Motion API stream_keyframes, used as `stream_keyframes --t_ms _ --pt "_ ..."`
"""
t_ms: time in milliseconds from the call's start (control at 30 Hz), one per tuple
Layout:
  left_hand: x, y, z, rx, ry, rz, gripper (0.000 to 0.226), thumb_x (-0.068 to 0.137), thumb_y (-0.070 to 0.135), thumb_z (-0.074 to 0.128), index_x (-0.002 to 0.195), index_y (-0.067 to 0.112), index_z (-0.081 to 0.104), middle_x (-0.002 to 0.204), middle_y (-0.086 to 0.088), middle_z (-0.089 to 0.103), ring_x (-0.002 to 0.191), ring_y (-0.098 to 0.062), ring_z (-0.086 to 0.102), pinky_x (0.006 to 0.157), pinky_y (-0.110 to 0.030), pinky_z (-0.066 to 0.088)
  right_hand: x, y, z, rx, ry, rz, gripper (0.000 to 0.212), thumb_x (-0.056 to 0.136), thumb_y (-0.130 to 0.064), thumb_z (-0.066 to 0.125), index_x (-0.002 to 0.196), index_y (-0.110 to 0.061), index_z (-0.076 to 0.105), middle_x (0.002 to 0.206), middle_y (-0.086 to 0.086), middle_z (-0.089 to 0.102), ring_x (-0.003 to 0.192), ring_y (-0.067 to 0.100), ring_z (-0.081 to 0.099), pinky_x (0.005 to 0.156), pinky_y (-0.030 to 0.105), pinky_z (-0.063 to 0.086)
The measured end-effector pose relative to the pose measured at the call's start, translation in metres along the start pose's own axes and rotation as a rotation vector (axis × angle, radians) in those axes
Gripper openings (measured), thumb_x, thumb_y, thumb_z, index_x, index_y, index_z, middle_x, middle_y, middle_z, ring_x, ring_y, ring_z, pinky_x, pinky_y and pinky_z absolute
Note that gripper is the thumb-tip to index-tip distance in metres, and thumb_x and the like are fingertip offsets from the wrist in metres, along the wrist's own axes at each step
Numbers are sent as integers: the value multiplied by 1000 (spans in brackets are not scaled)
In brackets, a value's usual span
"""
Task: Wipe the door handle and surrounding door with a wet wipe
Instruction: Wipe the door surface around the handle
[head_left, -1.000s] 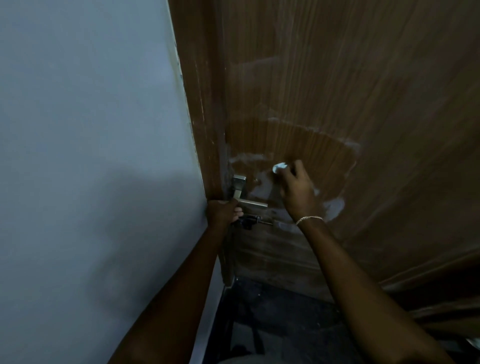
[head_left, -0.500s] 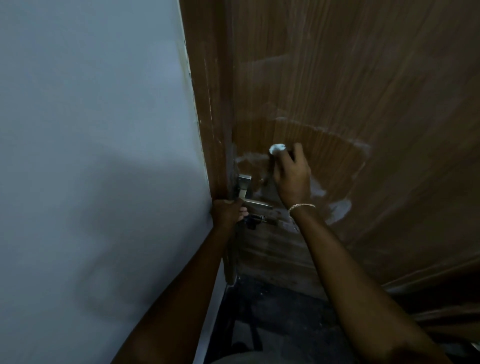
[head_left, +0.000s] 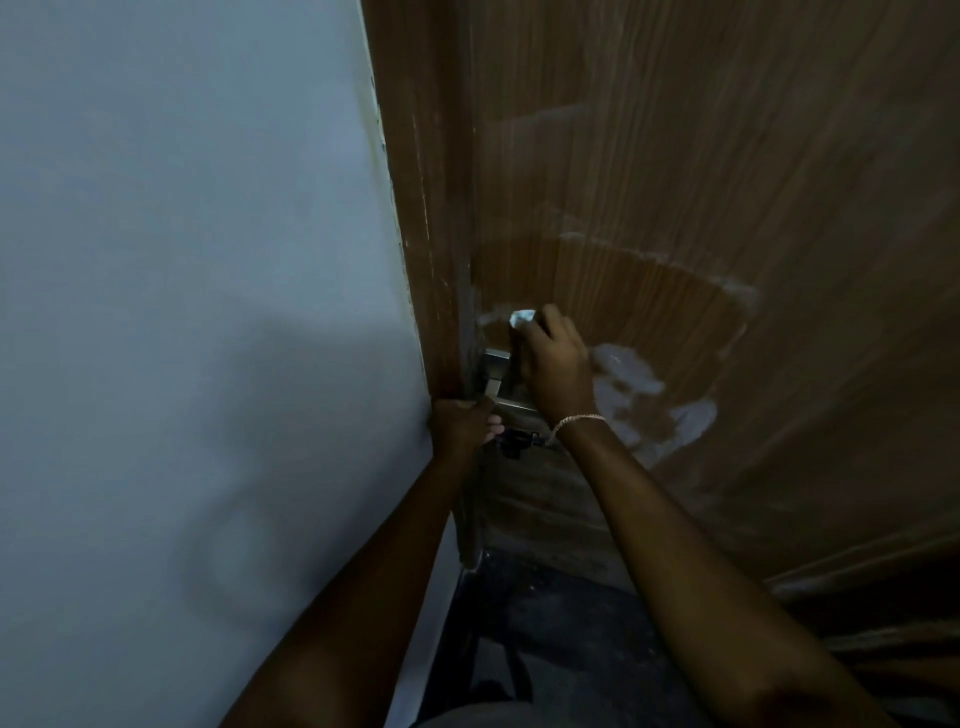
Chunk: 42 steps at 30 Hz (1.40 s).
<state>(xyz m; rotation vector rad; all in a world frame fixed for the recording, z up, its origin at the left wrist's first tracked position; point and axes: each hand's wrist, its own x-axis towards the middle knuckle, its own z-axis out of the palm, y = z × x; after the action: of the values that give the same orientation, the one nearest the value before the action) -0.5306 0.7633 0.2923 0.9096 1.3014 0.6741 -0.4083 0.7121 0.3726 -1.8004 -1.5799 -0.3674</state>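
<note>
From the head camera, we see that our right hand (head_left: 556, 364) has slid the wet wipe (head_left: 522, 318) leftward across the door (head_left: 675, 182) over the last second, so it now sits close to the door edge, just above the metal door handle (head_left: 496, 371). That puts the pass in the pale smear by the edge. White streaks (head_left: 639, 395) to the right of the wrist look not yet cleared, so we judge the surrounding door only partly done. The right hand is curled closed around the bunched wipe, pressing it flat to the wood, wrist bent upward. Our left hand (head_left: 464, 422) stays clenched on the door edge just below the handle, arm straight, steadying the door.
</note>
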Motion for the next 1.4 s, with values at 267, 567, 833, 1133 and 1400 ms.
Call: stream_keyframes --t_ms 267,567,833,1133,1400 --pt "-1 -2 -1 16 7 27 27 93 23 66 97 -3 68 74 -6 71 57 -13 69 45 -19 51 25 -11 4 68 125 -8 23 92 -8 67 114 -7 65 108 9 61 92 20 58 76 25 51" --pt "-3 -3 -1 20 -4 39 27 93 22 66 100 -4 67 76 -6 71 48 -6 68 43 -16 50 17 -10 5 58 134 4 27 89 -5 69 115 -7 65 105 9 60 92 19 58 75 24 50" --pt "-1 -2 -3 43 -26 46 29 95 21 63 103 -5 70 91 -17 74 60 -16 68 49 -19 52 0 -16 24 0 -149 -17 30 96 -13 60 126 -9 60 126 10 56 106 21 55 87 36 53" --pt "-2 -2 -4 50 -14 39 18 92 18 67 93 0 71 81 -10 73 60 -14 68 52 -19 55 53 -53 21 101 137 7 18 89 3 64 107 0 69 104 15 65 86 28 61 73 35 55" --pt "-4 -1 -6 115 30 111 22 88 13 70 67 8 69 53 6 68 47 -10 66 44 -20 52 9 -30 46 -54 -151 -88 27 87 1 67 114 0 66 119 16 63 95 31 59 79 37 55"
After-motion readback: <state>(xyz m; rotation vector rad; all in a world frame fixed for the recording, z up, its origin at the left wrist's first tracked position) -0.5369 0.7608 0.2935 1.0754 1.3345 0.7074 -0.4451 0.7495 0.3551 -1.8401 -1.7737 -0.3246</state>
